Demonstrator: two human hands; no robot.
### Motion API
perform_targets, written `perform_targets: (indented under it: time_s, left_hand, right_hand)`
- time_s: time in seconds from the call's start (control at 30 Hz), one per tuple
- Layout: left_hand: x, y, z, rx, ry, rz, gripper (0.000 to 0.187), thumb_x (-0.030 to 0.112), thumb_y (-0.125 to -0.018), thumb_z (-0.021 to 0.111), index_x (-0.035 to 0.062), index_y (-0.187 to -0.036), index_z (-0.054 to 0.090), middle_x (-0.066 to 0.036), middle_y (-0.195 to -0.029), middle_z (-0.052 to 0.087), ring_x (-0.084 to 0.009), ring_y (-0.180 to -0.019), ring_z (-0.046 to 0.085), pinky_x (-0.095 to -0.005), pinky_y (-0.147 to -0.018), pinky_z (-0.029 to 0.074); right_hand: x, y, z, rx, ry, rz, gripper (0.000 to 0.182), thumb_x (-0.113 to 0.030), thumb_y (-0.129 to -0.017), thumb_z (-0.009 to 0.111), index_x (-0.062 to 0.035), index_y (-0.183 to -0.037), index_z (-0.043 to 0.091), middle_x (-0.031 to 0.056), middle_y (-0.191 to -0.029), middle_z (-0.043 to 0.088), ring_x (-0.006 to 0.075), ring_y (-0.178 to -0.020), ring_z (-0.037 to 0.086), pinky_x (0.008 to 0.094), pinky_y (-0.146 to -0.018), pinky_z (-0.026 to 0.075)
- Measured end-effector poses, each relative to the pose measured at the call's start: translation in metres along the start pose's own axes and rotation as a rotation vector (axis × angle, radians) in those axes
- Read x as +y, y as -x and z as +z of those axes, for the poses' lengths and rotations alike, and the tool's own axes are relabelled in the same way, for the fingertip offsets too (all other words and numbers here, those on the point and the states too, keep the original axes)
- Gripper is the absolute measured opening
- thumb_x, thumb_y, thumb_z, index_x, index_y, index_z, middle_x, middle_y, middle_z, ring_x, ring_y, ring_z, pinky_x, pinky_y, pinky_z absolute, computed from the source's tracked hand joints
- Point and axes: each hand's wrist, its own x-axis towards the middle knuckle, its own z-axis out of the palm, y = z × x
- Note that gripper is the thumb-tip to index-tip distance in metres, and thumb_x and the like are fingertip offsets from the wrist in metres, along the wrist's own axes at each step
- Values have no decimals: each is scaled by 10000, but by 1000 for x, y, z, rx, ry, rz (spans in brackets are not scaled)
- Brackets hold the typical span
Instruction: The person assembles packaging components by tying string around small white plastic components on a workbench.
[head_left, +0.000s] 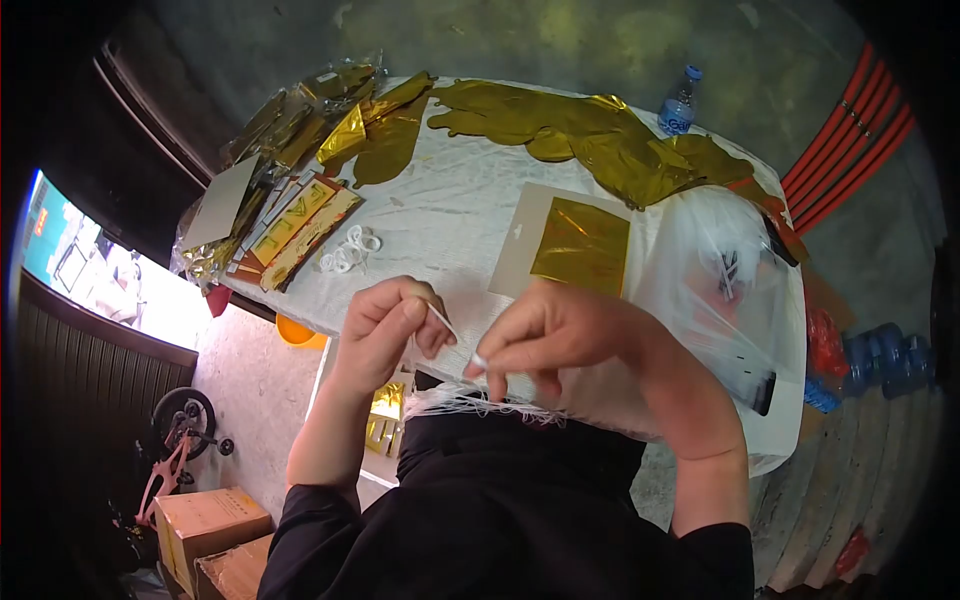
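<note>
My left hand (385, 325) is closed in a pinch around a thin white straw-like stick (441, 319), which points down to the right. My right hand (560, 335) is bent at the wrist, thumb and finger pressed on a small white piece (480, 362) too small to name. Both hands are above the near table edge, apart from each other. Below them, a bundle of white strings (490, 405) lies across my lap. Beyond my right hand rests a pale card (512, 240) with a folded gold foil sheet (583, 245) on it. Small white ribbon coils (350, 250) lie beyond my left hand.
Flat gold foil balloons (540, 115) spread along the far edge of the white-covered table (440, 200). Packaged foil and printed cards (295, 230) pile up at left. A clear plastic bag (700, 290) lies at right, a water bottle (678, 105) behind. Cardboard boxes (210, 525) stand on the floor.
</note>
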Motion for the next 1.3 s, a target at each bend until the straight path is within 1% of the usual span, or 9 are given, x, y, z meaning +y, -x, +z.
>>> perform_targets:
  time_s: [0.13, 0.23, 0.33, 0.47, 0.57, 0.77, 0.9, 1.0, 1.3]
  left_hand:
    - [-3, 7, 14, -105, -422, -326, 324, 264, -873, 465, -25, -748, 544, -88, -659, 558, -102, -571, 520, -234, -537, 420]
    - [12, 6, 21, -20, -297, -239, 316, 251, -873, 461, -21, -735, 545, -81, -635, 540, -112, -553, 508, -248, -533, 421]
    - [-3, -1, 0, 18, -75, -46, 194, 130, -896, 431, -12, -819, 539, -45, -674, 530, -88, -589, 492, -223, -562, 405]
    - [-5, 2, 12, -2, -323, -187, 196, 142, -895, 444, -12, -826, 544, -30, -660, 517, -74, -573, 468, -213, -549, 391]
    - [0, 1, 14, -97, -236, -198, 221, 153, -902, 434, -16, -816, 548, -25, -667, 521, -71, -563, 458, -213, -545, 386]
    - [-6, -8, 15, -35, -451, -163, 261, 184, -898, 417, -10, -757, 518, -55, -647, 500, -84, -537, 399, -219, -532, 370]
    - [6, -9, 15, 54, -189, -100, 251, 200, -903, 437, -1, -804, 549, -5, -650, 499, -55, -591, 452, -197, -551, 377]
    - [-3, -16, 1, 62, -222, -15, 231, 198, -898, 441, 3, -838, 549, -7, -670, 513, -49, -605, 462, -192, -546, 385]
    - [-8, -11, 6, 53, -159, -114, 211, 194, -895, 459, 18, -836, 559, 11, -676, 521, -64, -596, 475, -206, -540, 384]
  right_hand:
    - [12, -9, 8, 404, 49, -478, 204, -51, -839, 493, 7, -998, 607, 79, -725, 632, 85, -498, 558, 200, -480, 456]
    - [16, -13, -6, 582, 481, -297, 227, -26, -838, 474, 3, -1027, 596, 79, -767, 636, 85, -522, 567, 208, -497, 465]
    - [2, -2, -1, 57, 266, -35, 234, -27, -835, 475, -2, -1037, 591, 69, -763, 635, 74, -525, 557, 207, -498, 458]
    - [7, -7, 9, 448, -12, -503, 237, -40, -815, 518, -8, -1038, 593, 59, -740, 636, 62, -505, 535, 202, -473, 431]
    - [11, -8, -5, 506, 398, -194, 260, -10, -811, 497, 10, -1058, 575, 65, -795, 639, 76, -517, 540, 211, -494, 439]
    - [11, -10, 6, 381, -40, -520, 221, -35, -812, 518, -3, -1014, 602, 25, -690, 628, 59, -493, 518, 187, -476, 417]
    - [12, -10, -6, 562, 366, -155, 229, -20, -811, 503, 23, -1019, 590, 30, -692, 616, 63, -547, 535, 186, -508, 423]
    - [8, -3, -3, 195, 66, -177, 201, -36, -815, 510, 15, -983, 607, 3, -630, 570, 47, -531, 514, 184, -498, 407]
    - [13, -6, -8, 219, 65, -287, 181, -44, -819, 501, 38, -946, 600, 35, -638, 590, 51, -523, 506, 185, -507, 415]
